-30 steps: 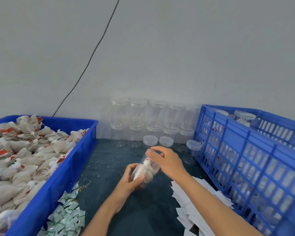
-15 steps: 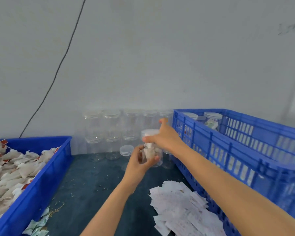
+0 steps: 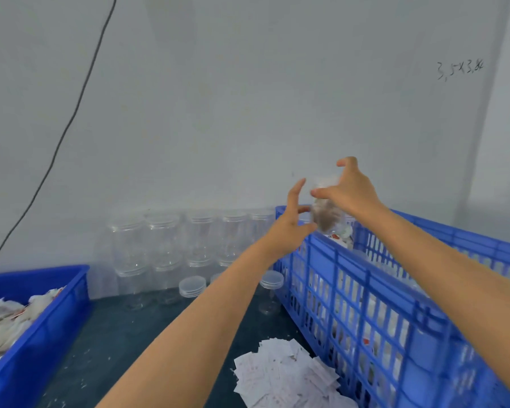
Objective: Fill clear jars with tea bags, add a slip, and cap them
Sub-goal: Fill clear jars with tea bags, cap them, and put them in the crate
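The head camera looks at a big, flat grey wall (image 3: 248,98) with a thin black wire (image 3: 71,119) hanging down it. On the right stands a blue plastic crate (image 3: 395,304) with walls full of small slots, and filled jars show through them. On the left is a smooth blue tub (image 3: 42,319) holding soft white tea bags (image 3: 3,319). Between them runs a strip of dark table (image 3: 124,348), the free room for moving. Clear round empty jars (image 3: 165,245) stand stacked in two rows against the wall. White paper slips (image 3: 283,375) lie in a loose pile just beside the crate. The filled jar (image 3: 324,213) looks blurry and sits above the crate's far rim, between both hands. The right hand (image 3: 351,189) is spread wide with bent fingers; I cannot tell if it touches the jar. The left hand (image 3: 289,228) is open with straight fingers, just beside the jar. Half a second ago both hands held this jar lower, over the table near the stacked jars; now they have gone up and to the right, over the crate.
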